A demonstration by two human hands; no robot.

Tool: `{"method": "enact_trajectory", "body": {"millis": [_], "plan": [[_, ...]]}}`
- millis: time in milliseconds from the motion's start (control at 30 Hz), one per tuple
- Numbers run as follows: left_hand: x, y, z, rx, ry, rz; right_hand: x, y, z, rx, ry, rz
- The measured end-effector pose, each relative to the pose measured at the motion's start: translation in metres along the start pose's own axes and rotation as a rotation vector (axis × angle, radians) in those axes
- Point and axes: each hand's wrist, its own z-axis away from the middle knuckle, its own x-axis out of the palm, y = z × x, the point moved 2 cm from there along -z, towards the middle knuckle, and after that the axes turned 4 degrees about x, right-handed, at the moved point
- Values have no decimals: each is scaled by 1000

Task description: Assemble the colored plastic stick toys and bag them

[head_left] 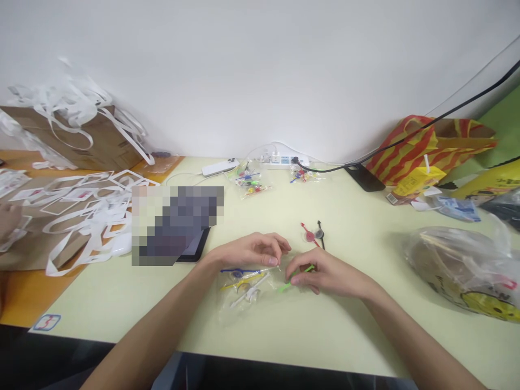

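My left hand point(260, 250) is closed in a pinch at the upper right edge of a clear plastic bag point(231, 311). Inside the bag lie a blue arrow-like plastic piece point(239, 272), a yellow one point(242, 282) and a white one point(251, 293), each with a round part in its middle. Just right of the bag's mouth, my right hand point(320, 272) grips a thin bright green plastic piece point(286, 287), partly covered by the fingers. Beyond that hand, a red arrow-like piece point(310, 236) and a black one point(320, 233) lie side by side on the pale table point(345, 336).
Filled clear bags point(252, 181) lie near a power strip point(280, 158) by the wall. A dark tablet point(199, 246), partly blurred out, is at left. White straps point(93, 216) and another person's hand point(10, 219) are farther left. A plastic bag point(455, 265) and a yellow drink carton point(418, 181) stand right.
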Motion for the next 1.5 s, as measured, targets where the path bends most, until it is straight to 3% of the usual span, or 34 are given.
{"method": "enact_trajectory", "body": {"millis": [300, 400, 600, 867, 1067, 1200, 1500], "plan": [[1, 1, 0, -6, 5, -15, 12, -5, -10, -122, 103, 200], [1, 1, 0, -9, 9, -24, 11, -6, -8, -83, 54, 182], [2, 0, -1, 30, -13, 48, 9, -3, -6, -82, 99, 144], [-1, -2, 0, 4, -3, -48, 16, 0, -9, -66, -14, 174], [1, 0, -1, 13, -8, -13, 12, -4, -5, -72, 68, 130], [1, 0, -1, 23, -5, -8, 7, -4, -1, -74, 52, 47], [1, 1, 0, -18, 12, -42, -5, -3, 3, 42, 115, 64]]}}
